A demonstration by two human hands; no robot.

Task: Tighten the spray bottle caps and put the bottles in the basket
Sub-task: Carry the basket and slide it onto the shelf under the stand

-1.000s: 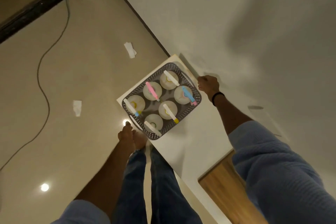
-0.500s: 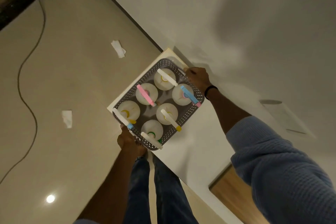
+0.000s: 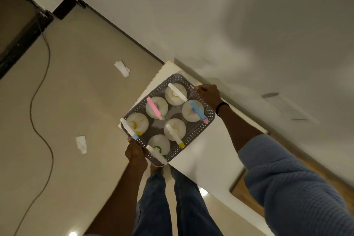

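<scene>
A grey perforated basket (image 3: 207,123) sits at the corner of a white table (image 3: 210,151), partly over its edge. Several white spray bottles stand upright inside it, seen from above, among them one with a pink sprayer (image 3: 154,108), one with a blue and pink sprayer (image 3: 198,112) and one with a green cap (image 3: 158,147). My left hand (image 3: 135,152) grips the basket's near end. My right hand (image 3: 208,94) is closed on the handle at the far end.
The table stands against a white wall (image 3: 229,15). Beige floor lies to the left, with two scraps of paper (image 3: 122,68) (image 3: 81,144) and a dark cable (image 3: 41,90). My legs (image 3: 172,207) stand beside the table. A wooden panel (image 3: 247,197) shows under the tabletop.
Both hands came in from beside the basket and closed on its two ends. The basket has shifted a little toward the table's edge.
</scene>
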